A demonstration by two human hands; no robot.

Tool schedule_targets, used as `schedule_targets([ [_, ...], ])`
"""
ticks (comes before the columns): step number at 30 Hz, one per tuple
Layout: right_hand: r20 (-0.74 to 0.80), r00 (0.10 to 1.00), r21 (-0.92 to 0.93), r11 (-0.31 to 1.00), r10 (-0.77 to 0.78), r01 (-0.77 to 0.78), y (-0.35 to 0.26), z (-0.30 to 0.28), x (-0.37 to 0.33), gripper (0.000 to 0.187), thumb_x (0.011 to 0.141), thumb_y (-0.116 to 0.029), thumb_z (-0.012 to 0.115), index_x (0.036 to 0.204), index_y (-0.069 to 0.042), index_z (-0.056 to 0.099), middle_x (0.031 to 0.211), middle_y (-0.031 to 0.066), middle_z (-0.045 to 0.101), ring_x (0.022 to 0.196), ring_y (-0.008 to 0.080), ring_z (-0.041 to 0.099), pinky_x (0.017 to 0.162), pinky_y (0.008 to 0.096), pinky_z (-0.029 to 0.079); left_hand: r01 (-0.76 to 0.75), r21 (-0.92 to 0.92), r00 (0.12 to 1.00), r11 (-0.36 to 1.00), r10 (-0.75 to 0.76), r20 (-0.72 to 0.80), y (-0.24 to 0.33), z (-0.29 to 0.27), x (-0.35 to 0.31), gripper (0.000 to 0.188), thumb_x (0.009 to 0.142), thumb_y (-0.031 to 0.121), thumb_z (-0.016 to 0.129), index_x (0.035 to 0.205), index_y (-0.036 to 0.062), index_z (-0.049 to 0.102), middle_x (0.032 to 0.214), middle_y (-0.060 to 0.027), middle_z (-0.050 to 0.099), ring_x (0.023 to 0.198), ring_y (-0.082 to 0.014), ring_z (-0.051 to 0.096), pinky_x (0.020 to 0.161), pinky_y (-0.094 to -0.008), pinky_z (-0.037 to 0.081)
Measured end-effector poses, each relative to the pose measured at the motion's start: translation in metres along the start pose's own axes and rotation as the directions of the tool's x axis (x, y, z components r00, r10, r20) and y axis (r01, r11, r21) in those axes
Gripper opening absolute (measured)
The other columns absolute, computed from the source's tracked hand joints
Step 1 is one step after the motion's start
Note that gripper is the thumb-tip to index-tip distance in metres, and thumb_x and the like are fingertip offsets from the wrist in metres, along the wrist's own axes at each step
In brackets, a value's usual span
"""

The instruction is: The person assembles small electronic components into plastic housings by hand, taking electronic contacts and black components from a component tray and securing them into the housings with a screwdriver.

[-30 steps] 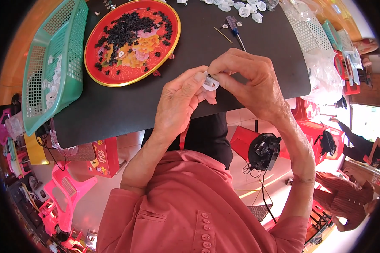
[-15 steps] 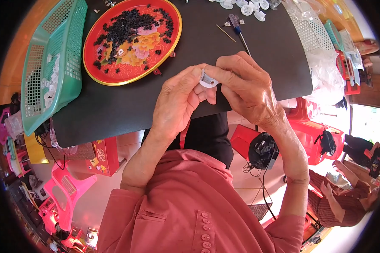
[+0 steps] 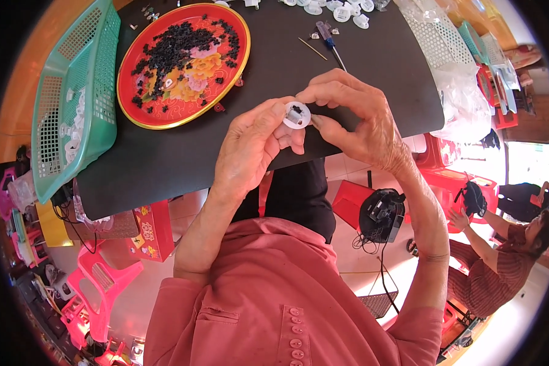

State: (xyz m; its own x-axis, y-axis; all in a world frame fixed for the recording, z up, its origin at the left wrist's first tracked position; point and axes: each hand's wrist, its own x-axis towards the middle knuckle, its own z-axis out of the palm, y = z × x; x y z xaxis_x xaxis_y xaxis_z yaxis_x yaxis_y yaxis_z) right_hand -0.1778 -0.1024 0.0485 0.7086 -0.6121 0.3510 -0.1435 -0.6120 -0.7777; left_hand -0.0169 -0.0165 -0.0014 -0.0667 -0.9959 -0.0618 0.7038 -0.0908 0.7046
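Just over the near edge of the table, my left hand pinches a white round plastic part between thumb and fingers. Its face is turned up, showing a small black piece and a greyish block inside the ring. My right hand reaches in from the right with index finger and thumb spread around the rim, both tips against the part. A red round tray with a gold rim and flower print holds a heap of small black plastic pieces. Behind my right hand lies a screwdriver with a blue handle.
At the left stands a green mesh basket with white parts inside. More white round parts lie at the far edge, near a thin stick. A white perforated basket and plastic bags are at the right. Another person sits further right.
The white part has been tipped so its open face shows. My right fingers have spread from a close grip to its rim. The other person has shifted, arm stretched out.
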Motion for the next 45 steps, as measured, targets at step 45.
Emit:
schedule_targets([
  [45, 0.476, 0.879, -0.031, 1.0, 0.011, 0.005, -0.002, -0.019, 0.028, 0.024, 0.059, -0.006, 0.07, 0.074, -0.002, 0.053, 0.064, 0.0083, 0.052, 0.061, 0.0225, 0.053, 0.056, 0.0319, 0.045, 0.121, 0.17, 0.992, 0.978, -0.126, 0.019, 0.004, 0.003, -0.003, 0.031, 0.095, 0.017, 0.045, 0.11, -0.008, 0.056, 0.085, -0.0076, 0.058, 0.064, -0.0104, 0.053, 0.058, -0.0223, 0.043],
])
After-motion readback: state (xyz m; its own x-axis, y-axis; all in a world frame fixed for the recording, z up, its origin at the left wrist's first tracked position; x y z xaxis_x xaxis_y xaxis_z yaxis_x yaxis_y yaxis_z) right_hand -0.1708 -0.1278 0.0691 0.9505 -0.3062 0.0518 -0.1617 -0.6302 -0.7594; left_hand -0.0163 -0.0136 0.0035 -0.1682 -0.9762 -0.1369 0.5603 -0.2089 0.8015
